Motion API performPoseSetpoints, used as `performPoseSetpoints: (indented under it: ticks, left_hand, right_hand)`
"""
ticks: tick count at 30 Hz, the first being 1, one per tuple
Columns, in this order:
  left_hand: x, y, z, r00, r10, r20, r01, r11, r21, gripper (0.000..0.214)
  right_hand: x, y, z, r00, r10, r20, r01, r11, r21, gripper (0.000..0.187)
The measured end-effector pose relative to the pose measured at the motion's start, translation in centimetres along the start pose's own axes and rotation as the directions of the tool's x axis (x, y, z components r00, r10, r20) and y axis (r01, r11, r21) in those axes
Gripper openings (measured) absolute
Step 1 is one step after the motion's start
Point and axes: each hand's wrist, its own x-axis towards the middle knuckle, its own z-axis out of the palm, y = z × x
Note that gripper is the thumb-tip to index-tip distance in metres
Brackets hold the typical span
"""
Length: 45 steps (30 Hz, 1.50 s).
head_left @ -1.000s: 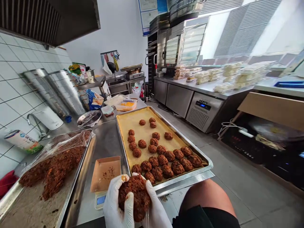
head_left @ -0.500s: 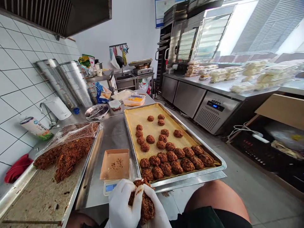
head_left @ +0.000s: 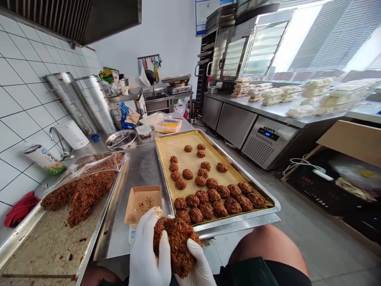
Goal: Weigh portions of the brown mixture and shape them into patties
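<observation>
Left hand [head_left: 146, 250] and right hand [head_left: 200, 264], fingers [head_left: 164, 250] curled, grip one brown lump [head_left: 180, 245]; one baking tray [head_left: 238, 219] carries twenty-seven brown balls [head_left: 233, 205].

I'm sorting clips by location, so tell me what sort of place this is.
Probably a small commercial kitchen, perhaps a bakery: there's a dark extractor hood overhead, a large metal tray lined with many brown balls, and stacked food boxes at the right.
</observation>
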Motion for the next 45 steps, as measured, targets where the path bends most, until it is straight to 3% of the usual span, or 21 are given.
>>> performPoseSetpoints:
  ticks: [4,8,11,15,19,22,25,27,29,31,35,38,41,45]
  left_hand:
    - [-0.6,-0.5,-0.2,0.985,-0.062,0.161,0.052,0.996,0.067,0.032]
    - [-0.3,-0.7,-0.3,0.989,-0.112,0.096,0.101,0.988,0.117,0.021]
    - [0.1,-0.9,-0.3,0.986,-0.12,0.118,0.11,0.99,0.094,0.004]
    - [0.0,-1.1,-0.6,0.977,-0.15,0.154,0.137,0.986,0.092,0.014]
    - [-0.2,-0.9,-0.5,0.975,-0.208,0.082,0.198,0.973,0.118,0.026]
    - [0.4,-0.8,-0.4,0.926,-0.372,0.071,0.374,0.927,-0.028,0.034]
    - [2.0,-1.6,-1.3,0.842,-0.536,0.053,0.522,0.786,-0.332,0.037]
    - [3.3,-2.6,-2.2,0.864,-0.502,0.045,0.475,0.781,-0.405,0.036]
    - [4.6,-3.9,-2.7,0.919,-0.386,0.084,0.393,0.868,-0.304,0.035]
    - [5.7,-5.1,-2.7,0.946,-0.292,0.144,0.308,0.945,-0.107,0.027]
    - [7.9,-6.7,-1.8,0.953,-0.205,0.221,0.18,0.975,0.127,0.016]
    - [9.5,-7.3,-2.7,0.946,-0.192,0.261,0.136,0.966,0.22,0.02]
    - [10.4,-7.5,-5.3,0.964,-0.206,0.169,0.144,0.937,0.317,0.021]
    - [9.8,-6.7,-8.1,0.971,-0.228,-0.072,0.238,0.898,0.37,0.023]
  right_hand:
    - [-0.5,0.1,-0.2,1.0,-0.005,0.005,0.005,1.0,-0.029,0.032]
    - [-0.8,0.1,-0.7,0.999,0.044,-0.01,-0.044,0.998,-0.043,0.037]
    - [-1.0,-0.1,-1.2,0.996,0.083,0.024,-0.082,0.996,-0.046,0.032]
    - [-1.3,-0.3,-1.9,0.984,0.14,0.108,-0.137,0.99,-0.037,0.027]
    - [-1.4,-0.6,-2.0,0.96,0.236,0.148,-0.237,0.971,-0.008,0.03]
    - [-1.3,-1.0,-1.6,0.952,0.236,0.197,-0.241,0.971,0.001,0.043]
    - [-1.2,-1.6,-1.4,0.904,0.209,0.373,-0.236,0.971,0.028,0.066]
    - [-1.1,-2.0,-1.4,0.875,0.147,0.46,-0.201,0.977,0.07,0.073]
    - [-1.1,-2.4,-1.7,0.893,0.106,0.437,-0.167,0.981,0.102,0.067]
    - [-0.9,-2.6,-1.9,0.92,0.115,0.374,-0.175,0.976,0.129,0.062]
    - [-0.6,-2.5,-2.2,0.94,0.147,0.308,-0.208,0.962,0.177,0.065]
    - [-0.3,-2.4,-2.7,0.955,0.149,0.257,-0.203,0.959,0.196,0.063]
    - [-0.1,-2.8,-3.6,0.967,0.145,0.209,-0.19,0.957,0.217,0.059]
    - [0.2,-3.4,-4.8,0.97,0.156,0.187,-0.197,0.954,0.224,0.062]
